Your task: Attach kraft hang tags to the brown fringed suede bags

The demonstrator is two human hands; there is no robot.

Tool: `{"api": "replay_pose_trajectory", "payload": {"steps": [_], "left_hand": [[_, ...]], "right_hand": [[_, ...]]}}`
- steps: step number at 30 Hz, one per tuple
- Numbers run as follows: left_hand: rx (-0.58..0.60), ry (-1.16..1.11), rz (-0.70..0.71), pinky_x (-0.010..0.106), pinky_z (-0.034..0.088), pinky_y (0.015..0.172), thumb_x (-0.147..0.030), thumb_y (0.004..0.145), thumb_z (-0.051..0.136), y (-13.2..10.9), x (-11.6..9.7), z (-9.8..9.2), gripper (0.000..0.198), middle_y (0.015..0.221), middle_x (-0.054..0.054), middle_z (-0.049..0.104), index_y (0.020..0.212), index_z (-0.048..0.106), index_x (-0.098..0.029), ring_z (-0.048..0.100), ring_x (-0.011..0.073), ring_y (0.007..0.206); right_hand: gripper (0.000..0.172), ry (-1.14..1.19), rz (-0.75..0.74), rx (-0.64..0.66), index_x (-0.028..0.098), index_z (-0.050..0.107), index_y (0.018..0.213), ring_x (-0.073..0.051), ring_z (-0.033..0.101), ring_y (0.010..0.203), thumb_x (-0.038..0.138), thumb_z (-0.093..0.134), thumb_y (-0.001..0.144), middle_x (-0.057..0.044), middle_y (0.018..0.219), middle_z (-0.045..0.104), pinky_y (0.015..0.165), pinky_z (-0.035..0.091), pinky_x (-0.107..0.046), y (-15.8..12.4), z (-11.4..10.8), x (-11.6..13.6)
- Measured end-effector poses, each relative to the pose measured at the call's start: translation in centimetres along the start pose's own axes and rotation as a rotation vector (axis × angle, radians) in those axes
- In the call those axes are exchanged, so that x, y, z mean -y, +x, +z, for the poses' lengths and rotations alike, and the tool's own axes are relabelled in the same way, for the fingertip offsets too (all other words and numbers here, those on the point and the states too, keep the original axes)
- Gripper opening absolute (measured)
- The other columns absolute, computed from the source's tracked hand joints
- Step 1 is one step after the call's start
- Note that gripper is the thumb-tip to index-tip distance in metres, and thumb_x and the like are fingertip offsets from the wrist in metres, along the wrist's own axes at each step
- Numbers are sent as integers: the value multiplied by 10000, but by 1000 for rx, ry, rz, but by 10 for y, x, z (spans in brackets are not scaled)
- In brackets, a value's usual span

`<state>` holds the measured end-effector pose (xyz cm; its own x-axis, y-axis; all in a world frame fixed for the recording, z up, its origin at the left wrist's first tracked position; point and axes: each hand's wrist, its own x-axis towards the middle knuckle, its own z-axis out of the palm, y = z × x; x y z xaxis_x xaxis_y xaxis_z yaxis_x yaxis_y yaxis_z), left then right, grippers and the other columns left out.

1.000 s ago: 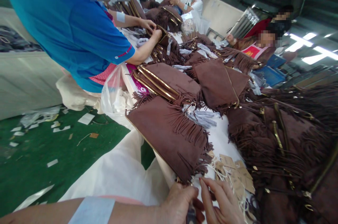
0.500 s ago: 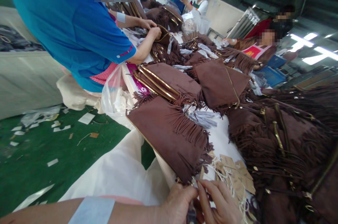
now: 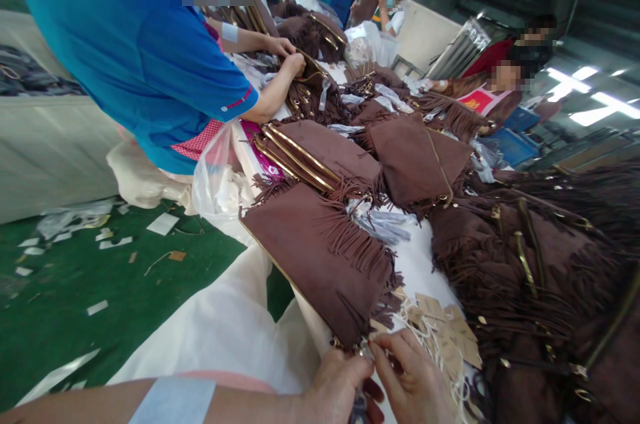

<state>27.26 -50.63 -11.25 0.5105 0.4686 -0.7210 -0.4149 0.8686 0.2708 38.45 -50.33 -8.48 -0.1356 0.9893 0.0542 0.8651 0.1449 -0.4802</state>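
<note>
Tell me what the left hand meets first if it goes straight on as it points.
Probably the right hand, just ahead of the left hand by the brown fringed bag; depth is unclear.

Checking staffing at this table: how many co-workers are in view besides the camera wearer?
4: blue-shirted person at left; white-shirted person at far end; aproned person at right; another person behind them. Others may be hidden.

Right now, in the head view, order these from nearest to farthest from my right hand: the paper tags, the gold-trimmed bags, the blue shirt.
1. Paper tags: lying just beyond the right hand.
2. Gold-trimmed bags: stacked in the middle, behind the front fringed bag.
3. Blue shirt: far left, at the top of the view.
</note>
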Motion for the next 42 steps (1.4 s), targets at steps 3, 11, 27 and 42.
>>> {"api": "replay_pose_trajectory", "payload": {"steps": [3, 11, 27, 42], "left_hand": [[-35, -21, -36, 223, 272, 381, -379, 560, 572, -3, -4, 2, 299, 503, 22, 522, 711, 535, -123, 462, 116, 355], [-59, -93, -147, 219, 278, 357, -419, 825, 213, 6, 0, 0, 478, 455, 26, 469, 590, 505, -122, 436, 109, 305], [-180, 60, -321, 195, 218, 331, -377, 805, 232, -9, -21, 3, 373, 365, 7, 441, 577, 446, -174, 347, 91, 257], [-87, -5, -338, 155, 171, 288, -346, 779, 307, -5, -22, -10, 404, 336, 17, 433, 476, 480, -143, 350, 68, 228]], "right_hand": [[275, -12, 0, 8, 226, 588, 690, -147, 558, 595, 377, 425, 852, -4, 663, 556, 583, 414, -267, 1, -2, 1], [333, -114, -18, 33, 236, 605, 697, -165, 548, 586, 437, 391, 854, -19, 647, 550, 525, 397, -270, 1, 1, 2], [117, 240, 147, 45, 228, 494, 786, -128, 570, 642, 198, 383, 801, 6, 705, 555, 427, 394, -176, -12, -4, 10], [240, 353, 104, 218, 181, 580, 761, -163, 568, 761, 171, 348, 819, -51, 795, 558, 671, 459, -289, -6, 5, 7]]}}
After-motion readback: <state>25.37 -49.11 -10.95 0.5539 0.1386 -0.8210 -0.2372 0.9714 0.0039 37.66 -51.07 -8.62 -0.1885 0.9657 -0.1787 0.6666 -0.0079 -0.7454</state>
